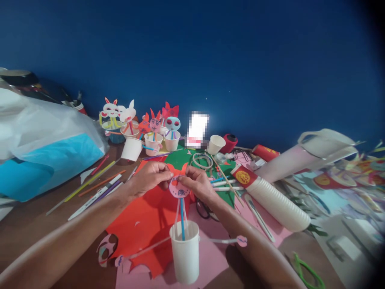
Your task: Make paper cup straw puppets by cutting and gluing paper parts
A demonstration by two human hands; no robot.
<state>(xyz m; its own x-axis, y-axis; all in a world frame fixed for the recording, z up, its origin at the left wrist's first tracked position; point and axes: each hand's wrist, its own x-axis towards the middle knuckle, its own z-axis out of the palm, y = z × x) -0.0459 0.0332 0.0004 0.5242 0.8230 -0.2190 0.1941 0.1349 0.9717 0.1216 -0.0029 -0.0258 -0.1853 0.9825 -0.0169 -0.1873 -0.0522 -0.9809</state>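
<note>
A white paper cup (185, 257) stands upright near the front, with a blue straw (182, 220) and pale strips rising from it. On top is a round pink paper face (179, 191) with drawn marks and orange ear pieces above. My left hand (156, 175) pinches the upper left edge of the face at an orange ear. My right hand (197, 182) is closed on its upper right side, thumb over the face. Pale straw arms with small pink paper ends (242, 241) stretch out from both sides of the cup.
Orange paper (138, 216) and pink paper lie beneath. Finished-looking paper figures in cups (153, 143) stand at the back left, near a plastic bag (60, 148). A stack of cups (276, 204), a craft knife (259, 218) and green scissors handles (308, 273) are on the right.
</note>
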